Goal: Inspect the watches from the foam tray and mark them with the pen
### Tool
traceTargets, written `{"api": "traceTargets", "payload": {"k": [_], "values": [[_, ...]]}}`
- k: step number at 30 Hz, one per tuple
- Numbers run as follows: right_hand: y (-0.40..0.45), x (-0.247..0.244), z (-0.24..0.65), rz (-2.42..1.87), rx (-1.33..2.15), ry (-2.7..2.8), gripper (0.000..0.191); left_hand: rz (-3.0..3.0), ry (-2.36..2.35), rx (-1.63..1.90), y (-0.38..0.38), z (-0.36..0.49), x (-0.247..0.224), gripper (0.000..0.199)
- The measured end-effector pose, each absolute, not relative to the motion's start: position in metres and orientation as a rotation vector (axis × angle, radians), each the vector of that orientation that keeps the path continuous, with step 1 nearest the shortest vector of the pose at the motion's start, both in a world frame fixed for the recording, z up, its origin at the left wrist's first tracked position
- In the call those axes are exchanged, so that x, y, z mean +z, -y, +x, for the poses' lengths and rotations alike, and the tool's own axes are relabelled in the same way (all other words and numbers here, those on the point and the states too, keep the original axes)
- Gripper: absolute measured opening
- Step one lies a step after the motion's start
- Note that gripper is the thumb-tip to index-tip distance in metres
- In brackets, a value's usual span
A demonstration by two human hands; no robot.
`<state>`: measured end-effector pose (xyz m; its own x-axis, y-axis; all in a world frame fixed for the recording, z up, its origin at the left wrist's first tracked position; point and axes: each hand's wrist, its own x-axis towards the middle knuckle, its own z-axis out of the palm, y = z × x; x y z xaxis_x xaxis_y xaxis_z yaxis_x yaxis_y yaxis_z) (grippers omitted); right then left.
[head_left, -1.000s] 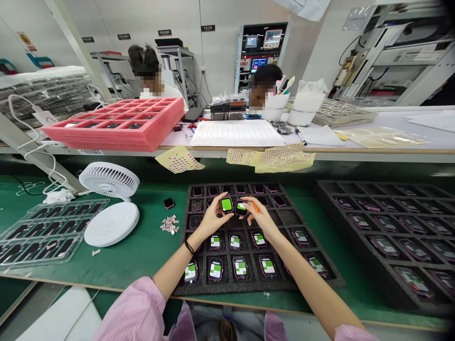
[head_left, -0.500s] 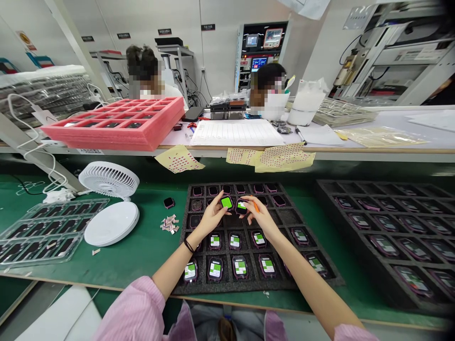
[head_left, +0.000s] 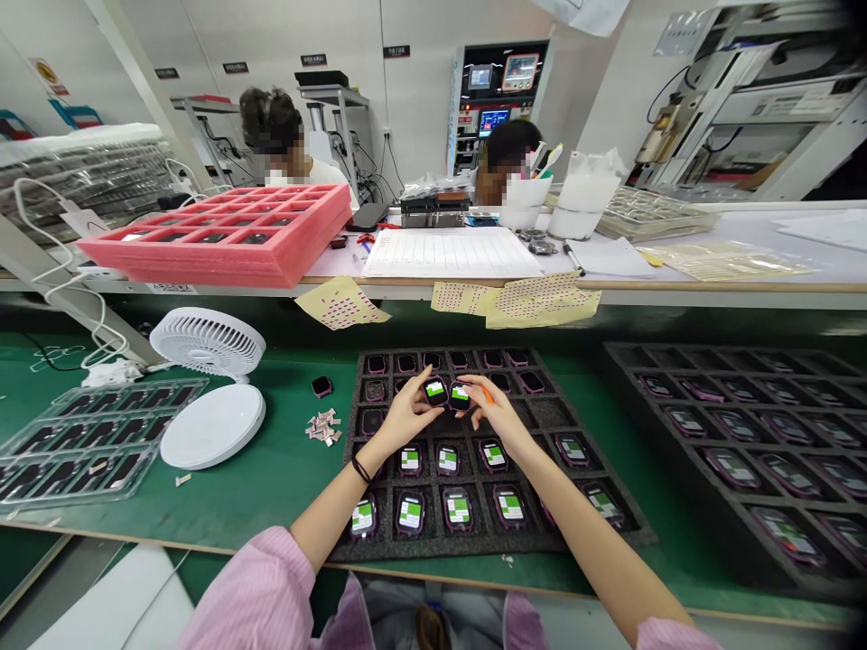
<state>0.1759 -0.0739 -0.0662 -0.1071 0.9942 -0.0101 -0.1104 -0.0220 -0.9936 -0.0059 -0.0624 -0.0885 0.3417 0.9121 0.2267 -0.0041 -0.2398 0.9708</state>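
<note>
My left hand (head_left: pixel 406 419) grips a watch (head_left: pixel 434 391) by its edges; its screen shows green and white. Close beside it, my right hand (head_left: pixel 499 413) holds a second watch (head_left: pixel 459 395) with a similar lit screen, and an orange stick-like tool (head_left: pixel 487 395) sits among those fingers. Both watches are above a black foam tray (head_left: pixel 433 547). Watches with green-and-white screens lie in the tray's nearer rows, such as one watch (head_left: pixel 458 509); those in the far rows have dark screens.
A second black foam tray (head_left: pixel 684 515) of watches is at the right. On the left are a white fan (head_left: pixel 213 426), clear trays (head_left: pixel 128 487), a loose watch (head_left: pixel 321 387) and small labels (head_left: pixel 323 427). A pink foam tray (head_left: pixel 298 257) rests on the shelf; two people sit beyond.
The watch in my left hand has shifted slightly right and down, and its mostly green screen now shows white and green. The right hand's watch has barely moved.
</note>
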Motion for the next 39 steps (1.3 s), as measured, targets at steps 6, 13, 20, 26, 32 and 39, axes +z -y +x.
{"api": "traceTargets", "payload": {"k": [6, 13, 20, 26, 32, 39], "values": [[0.071, -0.074, 0.177, -1.114, 1.363, 1.28, 0.033, 2.119, -0.88, 1.064, 0.069, -0.007, -0.078, 0.056], [0.074, -0.083, 0.171, -1.071, 1.361, 1.437, 0.047, 2.378, -0.994, 0.999, 0.066, -0.009, -0.084, 0.057], [0.08, -0.065, 0.17, -0.926, 1.495, 1.356, 0.053, 2.295, -0.926, 1.225, 0.069, -0.008, -0.076, 0.043], [0.084, -0.054, 0.174, -0.826, 1.705, 1.299, 0.031, 2.271, -0.754, 1.287, 0.074, -0.006, -0.07, 0.048], [0.081, -0.061, 0.175, -0.842, 1.642, 1.32, 0.036, 2.245, -0.708, 1.256, 0.074, -0.004, -0.071, 0.048], [0.084, -0.057, 0.171, -0.864, 1.616, 1.342, 0.036, 2.218, -0.717, 1.233, 0.076, -0.004, -0.069, 0.048]]}}
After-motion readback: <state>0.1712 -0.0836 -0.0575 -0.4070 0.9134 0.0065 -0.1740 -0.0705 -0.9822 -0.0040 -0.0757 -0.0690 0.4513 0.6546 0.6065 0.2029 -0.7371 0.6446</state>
